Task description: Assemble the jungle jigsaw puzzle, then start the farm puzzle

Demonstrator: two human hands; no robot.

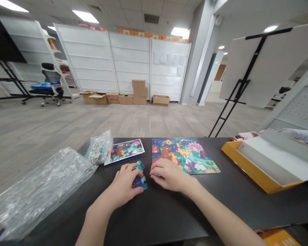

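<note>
Several joined jigsaw pcs [141, 183] lie on black tabletop [154, 215] under half-curled L hand [125, 182], prob. to keep 'em aligned, w/ R hand [166, 175] loosely curled, grip unclear, by animal-scene board [192, 153].

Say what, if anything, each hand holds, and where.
The left hand has its fingers over the left side of the jigsaw pieces, thumb at their near edge; a firm grip cannot be told. The curled right hand hides any hold.
</note>
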